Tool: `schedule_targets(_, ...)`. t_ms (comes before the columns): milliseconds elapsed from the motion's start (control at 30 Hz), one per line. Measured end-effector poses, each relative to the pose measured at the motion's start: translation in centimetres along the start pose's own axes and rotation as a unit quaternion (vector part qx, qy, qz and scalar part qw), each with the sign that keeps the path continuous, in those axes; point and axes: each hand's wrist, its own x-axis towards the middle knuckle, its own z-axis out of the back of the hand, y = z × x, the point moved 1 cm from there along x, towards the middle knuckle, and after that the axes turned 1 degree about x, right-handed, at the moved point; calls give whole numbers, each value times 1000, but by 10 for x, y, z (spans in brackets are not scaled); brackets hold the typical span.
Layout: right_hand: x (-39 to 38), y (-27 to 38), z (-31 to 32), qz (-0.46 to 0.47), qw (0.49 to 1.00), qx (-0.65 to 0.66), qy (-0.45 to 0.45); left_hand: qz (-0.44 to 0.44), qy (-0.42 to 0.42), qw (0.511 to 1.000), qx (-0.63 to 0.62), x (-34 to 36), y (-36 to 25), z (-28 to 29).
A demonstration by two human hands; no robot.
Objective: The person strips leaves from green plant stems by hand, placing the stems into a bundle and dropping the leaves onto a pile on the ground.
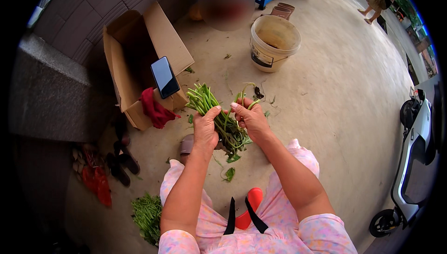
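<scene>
A bunch of leafy green stems [203, 96] is gripped in my left hand [205, 132], cut ends pointing up and away, wilted leaves [235, 137] hanging toward me. My right hand [253, 120], close beside it, pinches a thin green stem [240, 96] between thumb and fingers. The stem's curled top rises above that hand, and one end pokes out to its right. Whether this stem is fully apart from the bunch I cannot tell. Below my hands, a loose leaf [229, 175] lies on the concrete floor.
At left stands an open cardboard box [120, 79] with a phone [165, 77] and red cloth [157, 108] on its edge. A pale bucket [274, 44] sits ahead. Piled greens [146, 219] lie near left, by dark sandals [122, 165]. A scooter [412, 156] is at right; a person [379, 0] far right.
</scene>
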Motion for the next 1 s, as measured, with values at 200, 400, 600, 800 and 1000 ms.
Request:
schedule_targets(200, 3, 0, 0, 38, 997, 54, -51, -32, -13, 999, 29, -1, 0, -5)
schedule_targets(400, 3, 1, 2, 49, 993, 80, -69, -88, -28, 996, 22, 4, -11, 0)
schedule_targets(600, -1, 1, -8, 13, 999, 20, -26, -74, -26, 996, 30, 3, -1, -3)
schedule_targets(800, -4, -7, -14, -30, 997, -57, 42, -49, -46, 997, 49, 7, 0, 6)
schedule_targets(1000, -6, -9, -15, -16, 996, -77, 49, -6, -56, 998, 38, 4, -3, 2)
